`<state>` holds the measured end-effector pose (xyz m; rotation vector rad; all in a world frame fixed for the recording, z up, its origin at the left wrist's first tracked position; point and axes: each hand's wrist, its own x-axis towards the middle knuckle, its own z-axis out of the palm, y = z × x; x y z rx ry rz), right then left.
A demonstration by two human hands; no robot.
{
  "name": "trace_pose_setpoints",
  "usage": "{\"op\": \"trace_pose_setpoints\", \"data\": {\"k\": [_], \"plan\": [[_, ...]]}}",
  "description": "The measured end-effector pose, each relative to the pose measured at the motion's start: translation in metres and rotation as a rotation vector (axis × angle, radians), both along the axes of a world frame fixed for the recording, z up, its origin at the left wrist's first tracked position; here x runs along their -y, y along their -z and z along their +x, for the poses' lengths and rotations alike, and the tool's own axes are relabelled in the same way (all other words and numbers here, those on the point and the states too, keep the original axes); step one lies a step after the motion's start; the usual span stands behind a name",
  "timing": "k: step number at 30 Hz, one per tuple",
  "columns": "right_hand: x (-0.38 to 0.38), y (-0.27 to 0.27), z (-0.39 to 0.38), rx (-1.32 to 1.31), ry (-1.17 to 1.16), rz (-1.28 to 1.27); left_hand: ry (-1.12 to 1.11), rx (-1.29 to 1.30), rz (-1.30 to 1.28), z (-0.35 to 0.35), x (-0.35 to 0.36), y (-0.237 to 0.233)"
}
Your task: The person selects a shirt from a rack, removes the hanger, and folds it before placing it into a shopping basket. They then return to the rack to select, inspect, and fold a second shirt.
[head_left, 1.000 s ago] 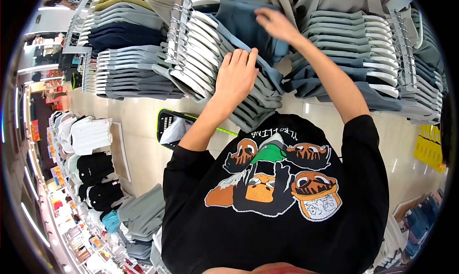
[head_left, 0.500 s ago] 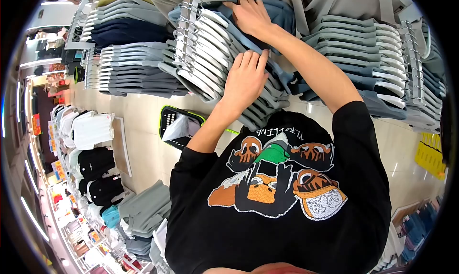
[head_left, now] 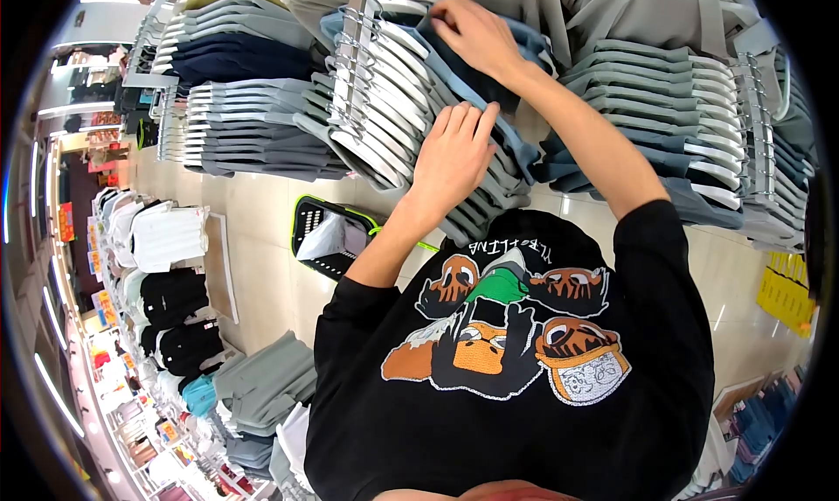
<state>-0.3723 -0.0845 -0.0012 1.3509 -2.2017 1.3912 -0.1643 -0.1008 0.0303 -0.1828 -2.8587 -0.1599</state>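
Observation:
My left hand (head_left: 452, 158) lies over a row of grey shirts (head_left: 476, 217) on white hangers (head_left: 389, 134), its fingers together and bent over the shirts' edges. Farther out, my right hand (head_left: 481, 38) is closed at the edge of a blue shirt (head_left: 520, 51), thumb and fingers curled in; the fingertips are partly hidden. A dark gap shows below the right hand, between the blue shirt and a lighter blue shirt edge (head_left: 472, 94). The hangers hook on a metal rail (head_left: 357, 42) to the left of both hands.
More grey-green shirts (head_left: 638, 90) hang at the right on another rail (head_left: 756, 125). Grey and navy shirts (head_left: 253, 59) hang at the left. A black basket with a green rim (head_left: 306, 205) stands on the floor (head_left: 262, 282), holding white and grey items. Yellow tags (head_left: 786, 295) are at far right.
My right hand has curled its fingers in more, and the dark gap below it has widened. The left hand stays on the grey shirts. The view has shifted slightly.

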Motion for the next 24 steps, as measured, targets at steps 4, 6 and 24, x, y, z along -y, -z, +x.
{"op": "trace_pose_setpoints", "data": {"k": [4, 6, 24], "plan": [[-0.043, 0.017, 0.006, -0.152, 0.144, 0.042, -0.015, -0.017, 0.01, -0.003, -0.002, 0.006], [-0.059, 0.01, 0.022, 0.078, 0.065, 0.202, -0.057, -0.053, 0.007, -0.01, -0.005, 0.007], [-0.054, 0.019, -0.031, 0.218, -0.383, 0.758, -0.056, 0.141, -0.365, -0.07, 0.019, 0.019]]}}
